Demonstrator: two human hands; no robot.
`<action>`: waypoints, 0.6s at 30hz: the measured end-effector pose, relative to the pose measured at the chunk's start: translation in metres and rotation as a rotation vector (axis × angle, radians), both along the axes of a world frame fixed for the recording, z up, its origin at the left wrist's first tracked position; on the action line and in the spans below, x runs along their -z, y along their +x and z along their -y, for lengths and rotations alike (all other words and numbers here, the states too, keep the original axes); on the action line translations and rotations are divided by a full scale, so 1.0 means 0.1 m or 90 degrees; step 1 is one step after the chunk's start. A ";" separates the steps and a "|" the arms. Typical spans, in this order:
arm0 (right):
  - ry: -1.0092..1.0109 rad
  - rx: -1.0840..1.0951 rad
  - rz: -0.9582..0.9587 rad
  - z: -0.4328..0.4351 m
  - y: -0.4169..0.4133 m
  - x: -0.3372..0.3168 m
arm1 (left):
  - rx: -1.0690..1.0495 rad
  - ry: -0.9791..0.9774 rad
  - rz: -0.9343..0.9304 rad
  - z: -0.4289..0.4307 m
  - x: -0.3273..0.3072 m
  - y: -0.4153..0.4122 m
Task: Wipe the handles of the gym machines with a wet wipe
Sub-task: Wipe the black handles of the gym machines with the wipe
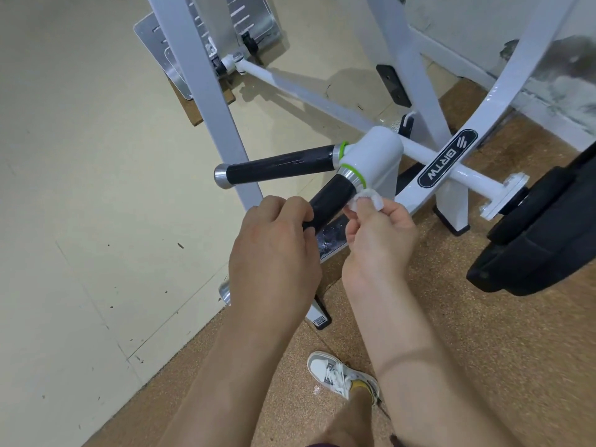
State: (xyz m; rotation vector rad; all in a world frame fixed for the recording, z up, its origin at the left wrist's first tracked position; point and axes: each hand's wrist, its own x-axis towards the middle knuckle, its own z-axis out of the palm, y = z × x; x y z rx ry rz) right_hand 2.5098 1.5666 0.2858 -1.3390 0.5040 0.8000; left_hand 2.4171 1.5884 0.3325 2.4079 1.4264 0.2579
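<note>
A white gym machine carries two black handles that branch from one white hub (375,156). The near handle (329,200) points toward me, and my left hand (274,250) grips its lower end. My right hand (380,233) pinches a small white wet wipe (464,201) against that handle's upper end, just below the silver and green collar. The far handle (280,167) sticks out to the left, untouched, with a silver end cap.
White frame bars (206,79) cross behind the handles. A black padded seat (541,250) sits at the right. The floor is cream tile on the left and cork-brown mat (451,333) on the right. My shoe (338,374) stands on the mat below.
</note>
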 end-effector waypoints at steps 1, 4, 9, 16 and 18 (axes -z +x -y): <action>-0.001 -0.005 -0.021 0.01 -0.03 0.00 | 0.004 0.001 0.002 0.00 0.00 0.00; -0.019 -0.056 -0.092 -0.05 0.00 -0.02 | 0.012 0.009 0.006 0.00 0.02 0.03; 0.010 -0.035 -0.099 0.06 0.11 -0.10 | 0.023 0.016 0.008 -0.01 0.04 0.05; -0.016 -0.083 -0.068 -0.01 0.06 -0.07 | 0.015 0.021 0.021 -0.03 0.07 0.12; 0.009 -0.084 -0.025 0.08 0.08 -0.10 | 0.008 0.024 0.024 -0.02 0.08 0.13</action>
